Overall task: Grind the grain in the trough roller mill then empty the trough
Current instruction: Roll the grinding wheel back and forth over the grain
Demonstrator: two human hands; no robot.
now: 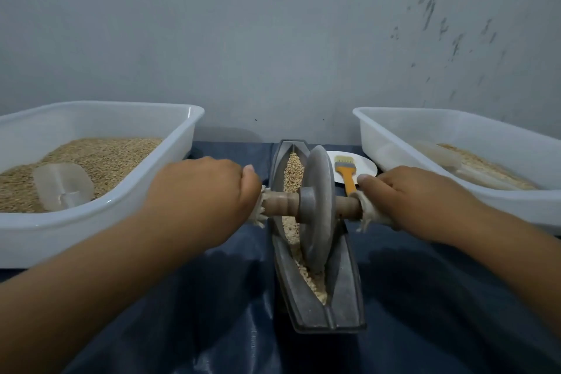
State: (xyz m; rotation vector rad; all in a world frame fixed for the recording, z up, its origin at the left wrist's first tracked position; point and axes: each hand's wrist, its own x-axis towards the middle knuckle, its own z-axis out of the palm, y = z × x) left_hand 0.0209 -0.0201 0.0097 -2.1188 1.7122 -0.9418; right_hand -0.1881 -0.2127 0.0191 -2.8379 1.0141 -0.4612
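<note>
Flanking the trough point(344, 282), two tubs point(170, 167); fingers point(368, 180) curled round roller handles point(280, 202).

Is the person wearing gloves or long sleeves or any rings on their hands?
No gloves and no rings or watch that I can see. The left hand and the right hand are both bare, and both forearms are bare as far as the picture shows, with no sleeve in view. A short, plain fingernail shows on each thumb.

Both hands, left point(206, 188) and right point(416, 194), gripping the axle point(280, 200) of the wheel point(315, 209) in the grain-filled trough point(343, 288).
</note>
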